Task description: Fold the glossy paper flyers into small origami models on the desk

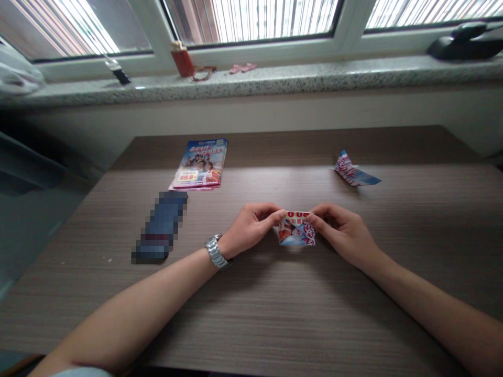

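A small folded piece of printed paper [296, 230], red, white and blue, is held just above the brown wooden table [251, 314] at its middle. My left hand [251, 228], with a metal watch on the wrist, pinches the paper's left edge. My right hand [341, 233] pinches its right edge. Both hands have their fingers closed on the paper.
A stack of colourful printed leaflets [201, 163] lies at the far left of the table. A blurred dark rectangular object [161, 226] lies nearer, left of my hands. Another folded paper piece [353, 172] rests at the far right. Small items stand on the stone windowsill [275, 81] behind.
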